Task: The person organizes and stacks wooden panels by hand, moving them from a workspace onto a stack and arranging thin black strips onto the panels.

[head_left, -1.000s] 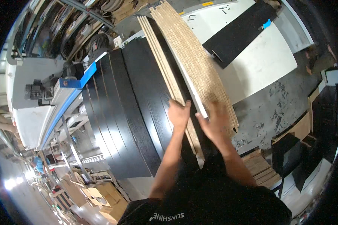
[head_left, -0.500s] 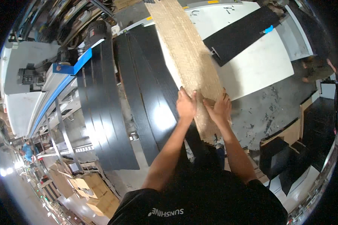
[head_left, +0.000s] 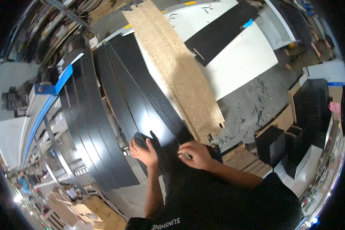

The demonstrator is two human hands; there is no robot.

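Observation:
Two groups of long black boards lie in front of me: the middle black boards [head_left: 136, 90], just beyond my hands, and the left black boards [head_left: 94, 134]. My left hand [head_left: 143, 152] is over the near end of the middle boards, thumb and fingers apart; whether it touches them is unclear. My right hand [head_left: 197, 154] is curled beside their right edge. What its fingers close on, if anything, cannot be made out. Light tan strips [head_left: 174, 71], lying side by side as a bundle, rest to the right, apart from both hands.
A white panel [head_left: 241, 73] lies under a black panel [head_left: 218, 34] bearing a small blue clip [head_left: 248, 23]. Left stands a machine with a blue rail [head_left: 37, 122]. Cardboard boxes [head_left: 97, 209] are at lower left, dark cabinet pieces [head_left: 270, 143] at right. Other people are farther off.
Both hands have let go of the tan strips and moved left and nearer to me, toward the middle black boards. The view has shifted; the tan strips now lie farther left in it.

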